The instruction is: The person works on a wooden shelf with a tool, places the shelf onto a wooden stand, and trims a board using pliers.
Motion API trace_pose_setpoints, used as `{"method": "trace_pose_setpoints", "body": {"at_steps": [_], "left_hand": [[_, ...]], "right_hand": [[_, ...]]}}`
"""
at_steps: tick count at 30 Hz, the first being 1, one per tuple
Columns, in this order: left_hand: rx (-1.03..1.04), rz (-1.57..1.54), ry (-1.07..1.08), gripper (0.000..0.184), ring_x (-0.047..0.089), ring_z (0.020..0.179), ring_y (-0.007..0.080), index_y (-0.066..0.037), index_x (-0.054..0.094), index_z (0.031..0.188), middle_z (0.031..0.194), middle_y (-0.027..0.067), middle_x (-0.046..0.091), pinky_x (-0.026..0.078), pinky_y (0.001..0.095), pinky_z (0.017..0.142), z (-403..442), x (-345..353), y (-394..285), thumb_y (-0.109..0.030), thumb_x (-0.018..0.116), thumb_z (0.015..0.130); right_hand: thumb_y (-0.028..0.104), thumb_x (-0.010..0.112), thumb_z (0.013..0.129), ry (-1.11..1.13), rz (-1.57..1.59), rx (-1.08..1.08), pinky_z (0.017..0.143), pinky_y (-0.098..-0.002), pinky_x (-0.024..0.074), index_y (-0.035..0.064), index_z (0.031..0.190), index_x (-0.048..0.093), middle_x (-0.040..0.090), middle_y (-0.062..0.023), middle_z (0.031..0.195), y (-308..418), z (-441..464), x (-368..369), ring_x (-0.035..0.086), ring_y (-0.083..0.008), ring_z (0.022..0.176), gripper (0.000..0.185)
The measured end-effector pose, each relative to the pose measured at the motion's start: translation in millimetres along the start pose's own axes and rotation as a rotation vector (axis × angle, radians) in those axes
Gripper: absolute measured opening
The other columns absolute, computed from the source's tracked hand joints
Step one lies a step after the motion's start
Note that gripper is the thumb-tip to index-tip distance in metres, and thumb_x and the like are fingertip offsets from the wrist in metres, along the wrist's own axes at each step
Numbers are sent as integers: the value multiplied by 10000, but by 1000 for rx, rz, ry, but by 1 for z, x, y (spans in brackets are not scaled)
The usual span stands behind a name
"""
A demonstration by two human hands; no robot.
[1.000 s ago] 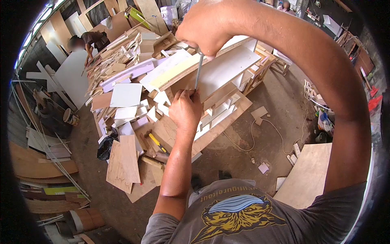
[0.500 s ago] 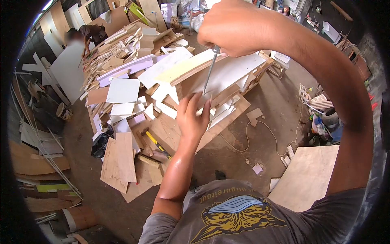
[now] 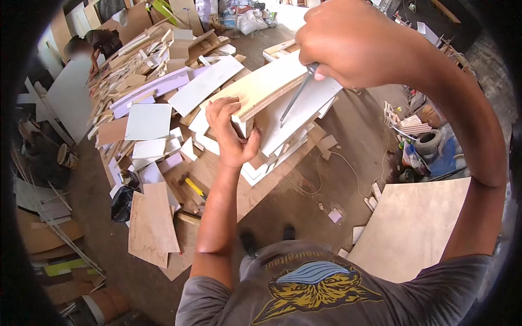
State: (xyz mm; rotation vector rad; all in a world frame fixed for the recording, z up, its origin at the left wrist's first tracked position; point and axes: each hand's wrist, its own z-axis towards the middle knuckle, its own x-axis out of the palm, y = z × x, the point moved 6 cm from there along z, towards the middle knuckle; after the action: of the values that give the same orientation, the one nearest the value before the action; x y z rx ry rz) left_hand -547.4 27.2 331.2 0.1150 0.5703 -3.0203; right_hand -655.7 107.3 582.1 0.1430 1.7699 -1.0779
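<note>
Our left hand (image 3: pixel 229 140) is part-curled, gripping the near end of the pale board (image 3: pixel 266 87), thumb spread; our right hand (image 3: pixel 345 48) wraps tightly round the screwdriver (image 3: pixel 297 100), its tip over the white panel (image 3: pixel 312 104) — touching or not, we cannot tell. The board sits over the surface (image 3: pixel 249 201). We judge this a steadying step — moving on calls for a firm left grip

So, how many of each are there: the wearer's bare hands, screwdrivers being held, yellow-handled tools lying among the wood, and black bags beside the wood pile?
Hands: 2 (left hand, right hand)
Held screwdriver: 1
Yellow-handled tool: 1
Black bag: 1
Total: 5
</note>
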Motion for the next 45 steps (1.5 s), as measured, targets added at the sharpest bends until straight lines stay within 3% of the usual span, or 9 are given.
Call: {"method": "trace_pose_setpoints", "body": {"at_steps": [8, 13, 17, 23, 30, 36, 40, 42, 45], "left_hand": [[26, 0, -48, 665, 527, 1147, 370, -89, 513, 1212, 1185, 173, 585, 265, 574, 1099, -1, -1, 2, -150, 665, 568], [14, 3, -39, 641, 531, 1149, 366, -103, 529, 1188, 1188, 159, 588, 276, 577, 1092, 0, -2, 2, -159, 678, 567], [0, -3, -43, 613, 531, 1150, 368, -119, 550, 1170, 1192, 145, 588, 292, 577, 1083, 0, -3, 3, -171, 688, 575], [-6, -4, -46, 607, 526, 1153, 373, -125, 559, 1181, 1197, 134, 584, 310, 579, 1072, 2, -4, 4, -173, 683, 589], [20, 14, -19, 625, 518, 1142, 398, -31, 520, 1214, 1186, 210, 582, 299, 564, 1092, 7, -7, -4, -123, 654, 611], [-15, -6, -18, 628, 514, 1182, 384, -85, 532, 1264, 1224, 158, 565, 298, 603, 1077, 9, -10, -5, -144, 691, 660], [60, -133, -224, 548, 546, 1112, 359, -48, 591, 1210, 1187, 162, 573, 409, 527, 976, 3, -16, -17, -145, 770, 701], [189, 24, -155, 467, 585, 1029, 332, -20, 629, 1151, 1139, 163, 589, 482, 453, 883, -21, -25, -41, -124, 798, 728], [65, -111, 229, 318, 631, 841, 302, 9, 667, 1060, 1027, 156, 623, 524, 378, 713, -22, 0, -61, -78, 772, 773]], "right_hand": [[158, 654, 689, 342, -119, 56, 536, -449, 533, 59, 686, 699, 685, -140, 677, 2, 14, 2, 698, -338, 646, 108], [168, 663, 694, 319, -145, 51, 596, -386, 559, 77, 687, 709, 681, -131, 675, 1, 22, 10, 702, -298, 704, 102], [278, 800, 778, 482, -106, 247, 701, -397, 528, 99, 881, 750, 703, -33, 805, -7, 19, 34, 688, -216, 943, 212], [385, 766, 781, 195, -83, 98, 686, -398, 492, 107, 838, 672, 654, -36, 778, 18, 1, 16, 686, -241, 819, 300], [373, 735, 831, 284, -137, 277, 668, -385, 466, 125, 824, 672, 643, -29, 772, 35, -13, 12, 664, -228, 766, 255], [386, 732, 829, 212, -159, 271, 669, -387, 457, 125, 808, 674, 646, -34, 754, 34, -12, 11, 664, -235, 758, 269], [367, 765, 792, 239, -161, 297, 686, -415, 479, 131, 803, 688, 663, -59, 759, 33, -13, 12, 671, -258, 750, 248], [359, 783, 772, 230, -150, 309, 698, -429, 488, 137, 800, 692, 668, -69, 763, 32, -15, 11, 673, -271, 754, 242], [364, 787, 756, 199, -120, 308, 710, -429, 482, 142, 795, 689, 657, -64, 763, 33, -18, 11, 666, -278, 774, 246]]}}
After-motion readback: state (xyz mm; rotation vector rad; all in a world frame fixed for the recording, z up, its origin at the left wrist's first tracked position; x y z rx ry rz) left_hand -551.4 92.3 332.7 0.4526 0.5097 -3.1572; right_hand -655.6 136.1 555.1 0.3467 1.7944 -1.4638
